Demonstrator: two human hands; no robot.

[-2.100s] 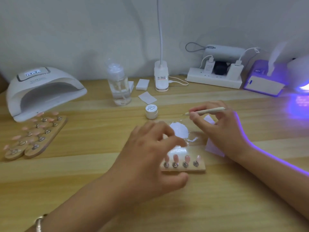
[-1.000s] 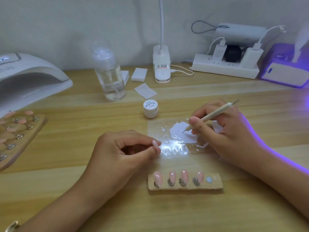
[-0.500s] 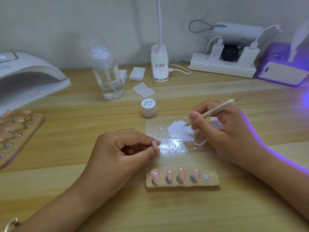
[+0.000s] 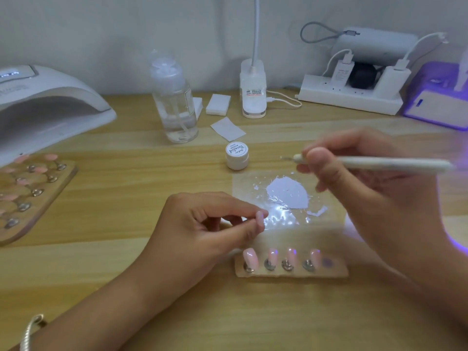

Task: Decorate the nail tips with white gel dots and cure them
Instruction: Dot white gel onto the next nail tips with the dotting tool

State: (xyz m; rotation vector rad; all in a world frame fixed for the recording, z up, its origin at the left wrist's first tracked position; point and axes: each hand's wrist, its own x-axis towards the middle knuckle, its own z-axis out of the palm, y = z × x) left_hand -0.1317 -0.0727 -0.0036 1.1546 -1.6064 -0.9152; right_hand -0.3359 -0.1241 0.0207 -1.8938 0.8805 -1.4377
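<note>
Raised off the white gel (image 4: 288, 192), the dotting pen (image 4: 379, 163) sits level, grasped by the right hand (image 4: 367, 196), with the gel just below its tip. The left hand (image 4: 202, 229) pinches one nail tip (image 4: 260, 219) beside the gel.

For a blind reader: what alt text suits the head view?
A left hand pinches a pink nail tip while the right hand holds a dotting pen near white gel on a clear sheet; four more tips sit on a wooden strip.

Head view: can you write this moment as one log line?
left hand: pinches pink nail tip | right hand: holds dotting pen, point off white gel | holder: four tips mounted
</note>
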